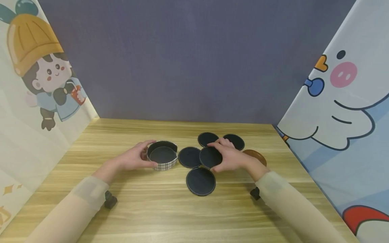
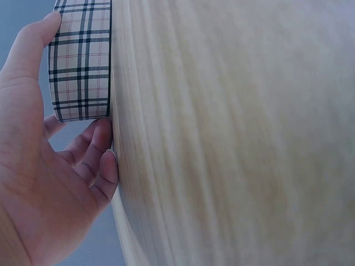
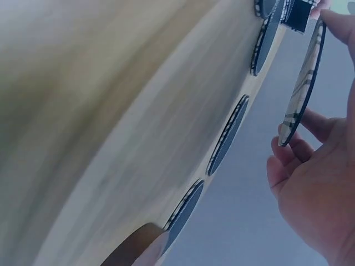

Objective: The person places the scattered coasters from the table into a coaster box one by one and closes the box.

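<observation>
Left hand [image 1: 133,158] grips the plaid holder [image 1: 162,155] by its wall, steadying it on the desk [image 1: 152,209]. Right hand [image 1: 231,156], just beside it, pinches one dark coaster [image 1: 209,157] by the rim, tilted up off the desk. Other coasters lie round that hand, a brown one [image 1: 256,156] behind it. Step looks like pick-up, mid-lift. Next, prob.: carry across, level it, lower inside the holder w/o catching the rim.

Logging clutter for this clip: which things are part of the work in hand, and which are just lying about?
In hand:
left hand holding the plaid holder
right hand lifting a dark coaster
loose coasters on the table

Lying about:
brown disc behind the right hand
</observation>
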### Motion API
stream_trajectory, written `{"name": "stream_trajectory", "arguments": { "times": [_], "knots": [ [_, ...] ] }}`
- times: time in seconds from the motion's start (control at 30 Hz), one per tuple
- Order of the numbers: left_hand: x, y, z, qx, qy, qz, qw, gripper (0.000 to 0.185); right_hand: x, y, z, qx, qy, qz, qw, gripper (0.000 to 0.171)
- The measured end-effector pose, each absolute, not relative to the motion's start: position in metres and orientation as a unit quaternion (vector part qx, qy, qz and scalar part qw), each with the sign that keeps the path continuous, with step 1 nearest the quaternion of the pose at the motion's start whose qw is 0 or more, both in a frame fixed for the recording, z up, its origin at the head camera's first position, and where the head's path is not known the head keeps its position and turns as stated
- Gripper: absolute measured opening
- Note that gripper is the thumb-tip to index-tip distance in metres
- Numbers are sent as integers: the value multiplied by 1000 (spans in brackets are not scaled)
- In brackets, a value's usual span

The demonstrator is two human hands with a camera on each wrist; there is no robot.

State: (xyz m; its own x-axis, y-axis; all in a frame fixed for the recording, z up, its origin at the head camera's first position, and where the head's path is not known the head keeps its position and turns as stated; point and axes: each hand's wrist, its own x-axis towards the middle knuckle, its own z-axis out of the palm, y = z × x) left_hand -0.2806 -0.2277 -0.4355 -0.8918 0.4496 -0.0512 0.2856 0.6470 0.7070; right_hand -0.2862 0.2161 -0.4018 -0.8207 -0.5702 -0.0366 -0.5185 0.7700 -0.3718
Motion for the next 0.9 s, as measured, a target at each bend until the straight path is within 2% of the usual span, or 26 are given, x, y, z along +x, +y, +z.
{"name": "stream_trajectory", "arguments": {
  "times": [0.33,0.9],
  "knots": [
    [-281,-228,-435,205,900,369,111,112,-294,190,-394,-301,932,-185,86,106],
    [-282,-227,-436,202,903,364,109,113,-309,141,-388,-331,927,-161,71,106]
  ]
}}
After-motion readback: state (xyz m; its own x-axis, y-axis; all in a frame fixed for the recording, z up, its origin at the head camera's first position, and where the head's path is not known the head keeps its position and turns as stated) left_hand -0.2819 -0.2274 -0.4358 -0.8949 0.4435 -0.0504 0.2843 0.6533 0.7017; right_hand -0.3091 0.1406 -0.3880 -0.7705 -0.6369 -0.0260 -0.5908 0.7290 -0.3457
